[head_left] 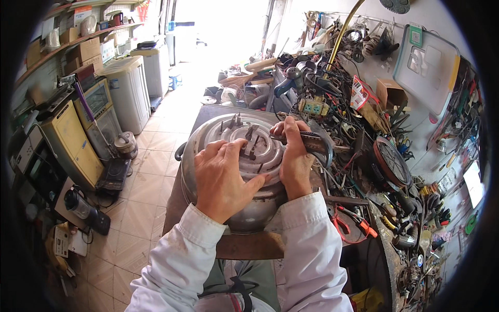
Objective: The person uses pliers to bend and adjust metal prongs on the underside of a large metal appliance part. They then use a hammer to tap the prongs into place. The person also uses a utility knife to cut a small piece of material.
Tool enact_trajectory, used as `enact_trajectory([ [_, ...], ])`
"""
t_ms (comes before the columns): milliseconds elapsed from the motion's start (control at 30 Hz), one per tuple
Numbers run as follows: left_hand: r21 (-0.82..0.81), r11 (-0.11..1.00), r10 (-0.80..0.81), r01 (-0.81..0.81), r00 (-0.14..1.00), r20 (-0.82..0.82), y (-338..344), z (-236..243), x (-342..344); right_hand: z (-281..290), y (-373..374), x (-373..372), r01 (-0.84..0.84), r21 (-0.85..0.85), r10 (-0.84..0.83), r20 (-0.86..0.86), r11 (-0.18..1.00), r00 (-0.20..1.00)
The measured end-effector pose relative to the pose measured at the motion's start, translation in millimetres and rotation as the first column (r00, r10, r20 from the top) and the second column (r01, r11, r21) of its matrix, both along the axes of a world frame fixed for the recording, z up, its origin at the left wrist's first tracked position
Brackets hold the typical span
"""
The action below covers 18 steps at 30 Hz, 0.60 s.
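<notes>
One blender (86, 210), one flat cooktop (115, 172) and one small lidded pot (126, 145) stand on the floor to the left; one round metal vessel (252, 214) lies in the middle, on the worktable (174, 210) right in front of the person, ringed face up; one dark plier-like tool (325, 147) is over its right side, and one round dark-rimmed disc (392, 161) leans farther right. Several prongs (260, 168) stick up from the vessel's face, too crowded by fingers for a sure count.

The left hand (221, 174) lies palm down over the vessel, loosely curled, thumb spread well away from the fingers; its index fingertip is by the prongs, but whether it touches one I cannot tell. The right hand (295, 157) is closed around the tool, thumb on top, back of the wrist toward the person.

The left hand covers part of the rings, and the right hides the tool's middle. Left of the table are a yellow cabinet (75, 143) and a white appliance (127, 93); right of it, red-handled tools (340, 223) and a tangled heap of cables (338, 104) crowd close to the vessel.
</notes>
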State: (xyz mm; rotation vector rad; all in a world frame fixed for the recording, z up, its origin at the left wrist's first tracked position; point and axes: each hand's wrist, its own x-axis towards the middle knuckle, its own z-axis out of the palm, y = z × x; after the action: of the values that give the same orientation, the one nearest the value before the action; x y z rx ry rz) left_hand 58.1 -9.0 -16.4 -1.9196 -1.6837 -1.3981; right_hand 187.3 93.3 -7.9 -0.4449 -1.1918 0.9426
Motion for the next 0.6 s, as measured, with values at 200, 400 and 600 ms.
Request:
enact_trajectory([
  [200,-0.017,1.000,0.012,-0.012,1.000,0.028,-1.1,1.2,4.0,-3.3,4.9,3.8,-0.033,0.013,0.034,-0.044,0.999,0.998],
  [400,-0.021,1.000,0.008,-0.007,0.999,0.052,-2.1,1.7,4.3,-4.3,6.0,4.2,-0.034,0.018,0.036,-0.085,0.999,0.996],
  [600,0.011,1.000,0.005,-0.005,0.999,0.051,-3.2,1.3,4.9,-4.1,5.2,7.0,-0.061,0.017,0.063,-0.103,0.998,0.993],
])
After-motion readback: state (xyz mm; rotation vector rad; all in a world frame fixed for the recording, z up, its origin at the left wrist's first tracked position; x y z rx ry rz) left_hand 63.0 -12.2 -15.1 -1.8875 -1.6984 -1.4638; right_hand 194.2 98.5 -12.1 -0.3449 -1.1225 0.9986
